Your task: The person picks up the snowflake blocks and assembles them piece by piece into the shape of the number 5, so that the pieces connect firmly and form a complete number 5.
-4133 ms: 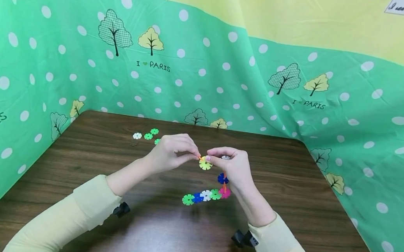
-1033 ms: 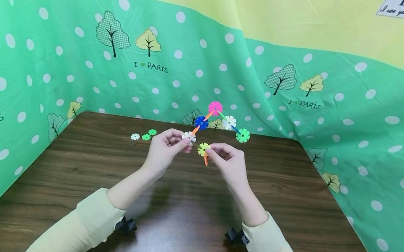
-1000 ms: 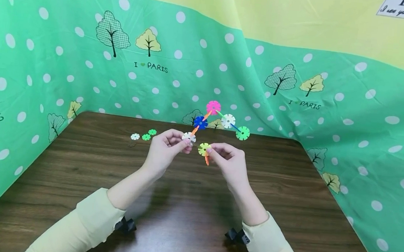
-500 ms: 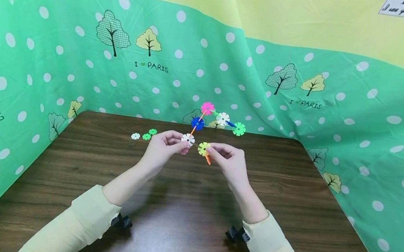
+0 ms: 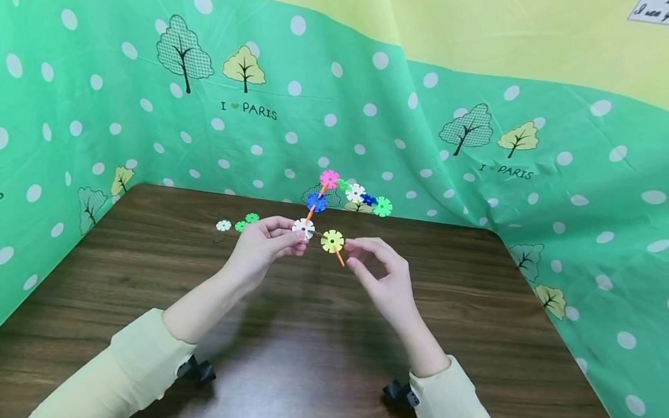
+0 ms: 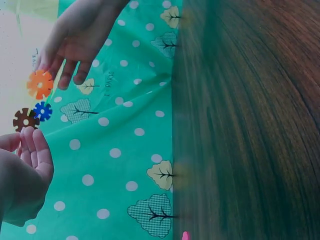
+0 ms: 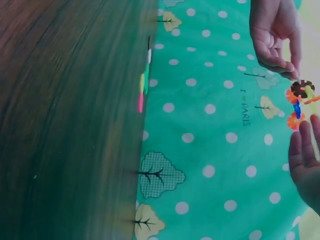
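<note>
A chain of notched plastic snowflake discs is held up over the table. In the head view my left hand [image 5: 256, 249] pinches a white disc [image 5: 302, 229]. From it the chain rises through a blue disc [image 5: 316, 202] and a pink disc [image 5: 329, 179], then bends right to a green disc [image 5: 382, 206]. Right of the white disc, a yellow disc [image 5: 332, 241] with an orange disc [image 5: 339, 256] below it juts toward my right hand [image 5: 384, 280], whose thumb and fingers are apart beside it. A brown disc [image 6: 25, 120] shows by my left hand in the left wrist view.
Loose discs lie on the brown table [image 5: 311, 376] at the back left: a white one [image 5: 223, 226] and green ones [image 5: 252, 217], partly behind my left hand. A green dotted curtain [image 5: 292, 148] stands behind the table.
Since the oldest frame the chain has swung from hanging low to standing above my hands. In the last half second my right hand has let go of the yellow disc; the chain has shifted left.
</note>
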Motion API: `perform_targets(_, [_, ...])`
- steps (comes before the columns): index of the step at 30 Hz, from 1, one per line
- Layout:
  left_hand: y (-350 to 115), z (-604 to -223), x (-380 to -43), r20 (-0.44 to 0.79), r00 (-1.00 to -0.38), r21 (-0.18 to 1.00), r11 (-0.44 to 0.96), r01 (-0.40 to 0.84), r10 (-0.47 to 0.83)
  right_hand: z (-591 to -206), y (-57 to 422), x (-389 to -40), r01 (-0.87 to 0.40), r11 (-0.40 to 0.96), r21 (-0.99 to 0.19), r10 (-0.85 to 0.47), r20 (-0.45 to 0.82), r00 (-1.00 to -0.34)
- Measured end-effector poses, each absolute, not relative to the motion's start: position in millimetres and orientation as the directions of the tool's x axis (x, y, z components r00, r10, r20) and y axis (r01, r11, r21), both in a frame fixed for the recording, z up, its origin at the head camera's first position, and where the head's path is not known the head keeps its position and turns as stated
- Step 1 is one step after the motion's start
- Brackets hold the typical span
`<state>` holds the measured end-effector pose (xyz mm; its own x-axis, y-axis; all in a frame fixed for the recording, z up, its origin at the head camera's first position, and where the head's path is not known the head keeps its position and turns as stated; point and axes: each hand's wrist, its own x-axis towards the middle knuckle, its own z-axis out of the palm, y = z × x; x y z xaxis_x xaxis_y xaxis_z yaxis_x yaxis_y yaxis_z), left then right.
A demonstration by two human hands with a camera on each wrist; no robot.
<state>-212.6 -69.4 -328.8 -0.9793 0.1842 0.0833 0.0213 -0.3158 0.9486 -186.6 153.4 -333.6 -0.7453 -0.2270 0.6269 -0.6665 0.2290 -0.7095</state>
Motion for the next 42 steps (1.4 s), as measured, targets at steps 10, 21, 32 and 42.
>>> perform_targets(10, [-68.8,-336.8,-213.2,0.082,-0.971,0.965,-0.260,0.021,0.223,-334.0,150.3,-201.6,-0.298,0.092,-0.950,-0.165,0.281,-0.946])
perform_targets(21, [-83.9,-345.5,-232.2,0.157,-0.946,0.987,-0.028,0.155,0.282,-330.2,143.6,-203.2,-0.145,-0.018,-0.989,-0.109,0.146,-0.983])
perform_targets(32, [-153.7,-370.4,-283.5,0.245,-0.916,0.764,0.518,0.385,0.319,-333.1,156.3,-203.6,-0.128,-0.026,-0.991,-0.071,0.130,-0.989])
perform_targets(42, [-215.2,-391.2,-311.2,0.181,-0.930,0.669,0.654,0.354,0.320,-335.6,164.7,-201.8,-0.168,0.019,-0.986,-0.045,0.167,-0.985])
